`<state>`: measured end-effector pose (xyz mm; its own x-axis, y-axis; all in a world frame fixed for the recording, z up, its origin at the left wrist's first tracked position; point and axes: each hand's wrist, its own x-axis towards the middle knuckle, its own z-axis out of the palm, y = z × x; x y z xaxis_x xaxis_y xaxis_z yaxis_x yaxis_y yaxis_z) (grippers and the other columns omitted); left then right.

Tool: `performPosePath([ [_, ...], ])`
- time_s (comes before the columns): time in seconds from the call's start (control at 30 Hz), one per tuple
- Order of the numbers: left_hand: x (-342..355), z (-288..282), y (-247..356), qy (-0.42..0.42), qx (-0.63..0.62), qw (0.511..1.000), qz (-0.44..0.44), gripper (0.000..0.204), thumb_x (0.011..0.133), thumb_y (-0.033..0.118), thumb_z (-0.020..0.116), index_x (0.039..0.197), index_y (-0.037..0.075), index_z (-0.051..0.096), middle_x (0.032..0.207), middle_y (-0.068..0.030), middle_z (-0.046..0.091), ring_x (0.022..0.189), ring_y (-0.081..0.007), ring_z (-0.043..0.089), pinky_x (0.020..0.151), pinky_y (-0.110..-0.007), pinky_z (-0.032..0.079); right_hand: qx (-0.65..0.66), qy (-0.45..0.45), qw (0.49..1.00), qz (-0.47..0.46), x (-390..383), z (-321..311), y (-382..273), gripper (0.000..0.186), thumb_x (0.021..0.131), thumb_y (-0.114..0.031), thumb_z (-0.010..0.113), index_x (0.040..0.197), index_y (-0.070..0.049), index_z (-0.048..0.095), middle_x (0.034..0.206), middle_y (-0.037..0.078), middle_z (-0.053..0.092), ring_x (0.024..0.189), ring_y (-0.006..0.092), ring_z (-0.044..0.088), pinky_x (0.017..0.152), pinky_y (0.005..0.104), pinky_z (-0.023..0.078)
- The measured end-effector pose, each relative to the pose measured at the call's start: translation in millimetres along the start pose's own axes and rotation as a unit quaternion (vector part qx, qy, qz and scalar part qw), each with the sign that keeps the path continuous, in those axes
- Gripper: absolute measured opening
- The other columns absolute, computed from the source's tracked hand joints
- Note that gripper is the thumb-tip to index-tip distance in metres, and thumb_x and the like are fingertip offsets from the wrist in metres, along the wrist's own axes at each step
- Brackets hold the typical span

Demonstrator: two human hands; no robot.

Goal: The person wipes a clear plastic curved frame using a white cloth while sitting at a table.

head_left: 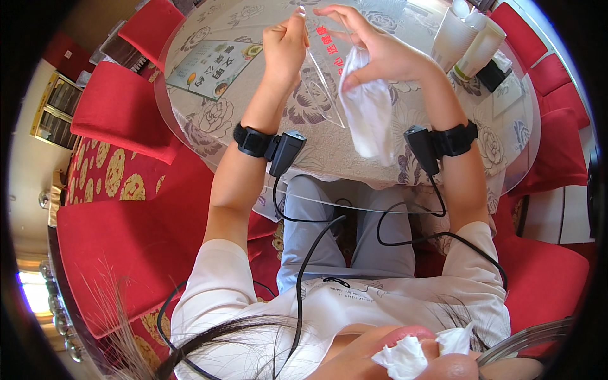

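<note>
My left hand (285,47) is closed, thumb up, above the far side of the round table. It pinches a thin, clear, plate-like piece (324,88) whose bright edge slants down toward me; whether it is glass or plastic I cannot tell. To its right, my right hand (383,54) curls round a white cloth (370,117) that hangs down toward the table's near edge. The index finger of that hand reaches out toward the left hand. Red printed characters (330,47) show between the hands; what they are printed on is unclear.
A patterned tablecloth (215,117) lies under a clear round top. At left lies a green printed card (214,68). Stacked paper cups (453,41) with plastic spoons stand at right, beside a black box (494,76). Red chairs (126,111) surround the table; black cables (316,237) run from my wrists.
</note>
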<state>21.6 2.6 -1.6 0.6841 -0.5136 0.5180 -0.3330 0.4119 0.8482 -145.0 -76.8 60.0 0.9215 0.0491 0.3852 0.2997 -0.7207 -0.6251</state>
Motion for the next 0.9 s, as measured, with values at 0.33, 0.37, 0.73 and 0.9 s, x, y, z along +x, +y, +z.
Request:
performPosePath([
  [0.33, -19, 16, 43, -0.111, -0.053, 0.992, -0.005, 0.038, 0.091, 0.015, 0.041, 0.055, 0.005, 0.046, 0.049, 0.004, 0.046, 0.045, -0.0017, 0.035, 0.04, -0.023, 0.027, 0.029, 0.169, 0.985, 0.035, 10, 0, 13, 0.023, 0.078, -0.002, 0.057, 0.1, 0.0, 0.051, 0.094, 0.006, 0.055, 0.093, 0.011, 0.054, 0.078, 0.0229, 0.043],
  [0.37, -22, 20, 53, -0.088, -0.075, 0.992, -0.044, 0.041, 0.093, 0.018, 0.041, 0.054, 0.005, 0.044, 0.049, 0.0046, 0.045, 0.045, -0.0014, 0.035, 0.039, -0.023, 0.027, 0.007, 0.18, 0.982, 0.056, 11, 1, 12, 0.022, 0.078, -0.001, 0.057, 0.099, 0.0, 0.051, 0.094, 0.006, 0.055, 0.093, 0.0109, 0.054, 0.078, 0.0225, 0.043],
  [0.73, 2, -2, -2, -0.055, 0.021, 0.997, 0.039, 0.038, 0.088, 0.013, 0.043, 0.051, 0.007, 0.043, 0.048, 0.0047, 0.039, 0.046, -0.0037, 0.031, 0.043, -0.023, 0.024, 0.002, 0.061, 0.998, -0.004, 3, 0, -6, 0.066, 0.069, -0.007, 0.07, 0.124, -0.004, 0.032, 0.116, 0.009, 0.047, 0.108, 0.0185, 0.045, 0.09, 0.0335, 0.037],
  [0.9, 8, -2, -12, -0.003, -0.04, 0.999, 0.015, 0.038, 0.088, 0.015, 0.043, 0.05, 0.009, 0.043, 0.048, 0.0034, 0.039, 0.047, -0.0044, 0.031, 0.045, -0.022, 0.023, -0.039, 0.138, 0.986, 0.089, -2, 12, 17, 0.075, 0.066, -0.017, 0.073, 0.127, -0.005, 0.031, 0.123, 0.012, 0.043, 0.111, 0.0233, 0.045, 0.092, 0.0354, 0.037],
])
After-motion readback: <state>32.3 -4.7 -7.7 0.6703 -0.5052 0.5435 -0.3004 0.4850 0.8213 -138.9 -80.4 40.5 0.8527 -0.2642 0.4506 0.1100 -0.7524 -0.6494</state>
